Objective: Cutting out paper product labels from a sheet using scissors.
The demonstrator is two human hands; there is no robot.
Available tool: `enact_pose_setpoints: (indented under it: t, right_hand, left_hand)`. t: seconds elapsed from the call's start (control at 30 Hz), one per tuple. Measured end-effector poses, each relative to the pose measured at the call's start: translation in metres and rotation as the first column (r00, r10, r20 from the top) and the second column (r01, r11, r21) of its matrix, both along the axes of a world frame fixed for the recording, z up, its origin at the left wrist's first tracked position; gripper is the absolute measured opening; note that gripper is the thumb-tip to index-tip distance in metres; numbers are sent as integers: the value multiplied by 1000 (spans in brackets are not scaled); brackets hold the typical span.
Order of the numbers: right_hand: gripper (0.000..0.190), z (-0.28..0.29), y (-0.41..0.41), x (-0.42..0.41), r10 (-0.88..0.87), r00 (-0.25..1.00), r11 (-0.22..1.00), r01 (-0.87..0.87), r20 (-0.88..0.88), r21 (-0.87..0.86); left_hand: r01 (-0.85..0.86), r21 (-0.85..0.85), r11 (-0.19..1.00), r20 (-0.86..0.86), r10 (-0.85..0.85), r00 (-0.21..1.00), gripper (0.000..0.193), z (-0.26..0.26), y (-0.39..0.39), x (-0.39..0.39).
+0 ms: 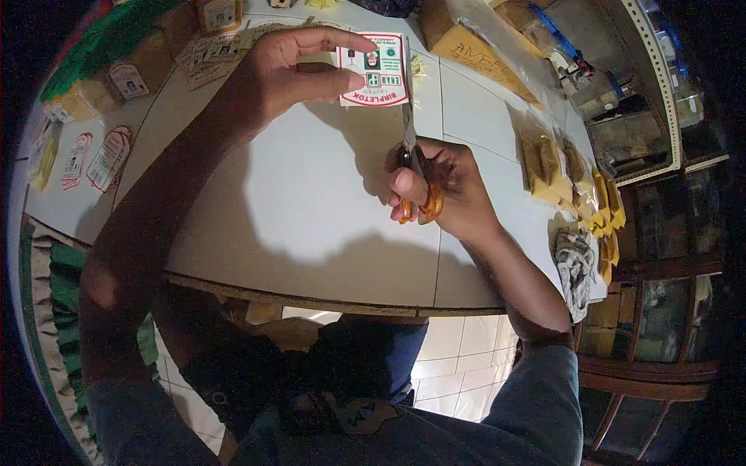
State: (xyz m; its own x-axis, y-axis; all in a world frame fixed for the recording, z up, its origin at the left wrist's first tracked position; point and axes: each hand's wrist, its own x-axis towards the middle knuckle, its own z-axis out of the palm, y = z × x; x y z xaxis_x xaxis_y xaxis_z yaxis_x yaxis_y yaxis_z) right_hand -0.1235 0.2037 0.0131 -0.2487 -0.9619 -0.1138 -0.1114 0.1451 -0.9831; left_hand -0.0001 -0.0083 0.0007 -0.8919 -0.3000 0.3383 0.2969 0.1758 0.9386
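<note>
A printed paper label (384,70) with red, green and black print is pinched between the thumb and fingers of my left hand (291,70), held above the white tiled table. My right hand (449,180) grips a pair of scissors (410,131) by its orange handles. The scissor blades point away from me and run along the label's right edge. Whether the paper lies between the blades is hard to tell. Some small yellowish paper strips (417,73) show just beyond the blades.
Trimmed labels (108,158) lie in stacks at the left, with uncut printed sheets (213,55) at the back. A cardboard box (484,61) bearing writing stands back right. Yellow-brown packets (548,169) and a crumpled cloth (574,268) line the right edge. A metal shelf (664,105) rises beyond.
</note>
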Motion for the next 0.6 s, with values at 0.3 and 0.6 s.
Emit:
enact_pose_setpoints:
  t: [0.3,0.6]
  right_hand:
    - [32,6,-1,4,-44,999,999,44,-6,20]
    - [32,2,-1,2,-44,999,999,44,-12,-12]
  left_hand:
    - [11,-22,1000,7,-11,1000,42,1,-2,1]
    - [24,12,1000,15,-24,1000,41,2,-1,2]
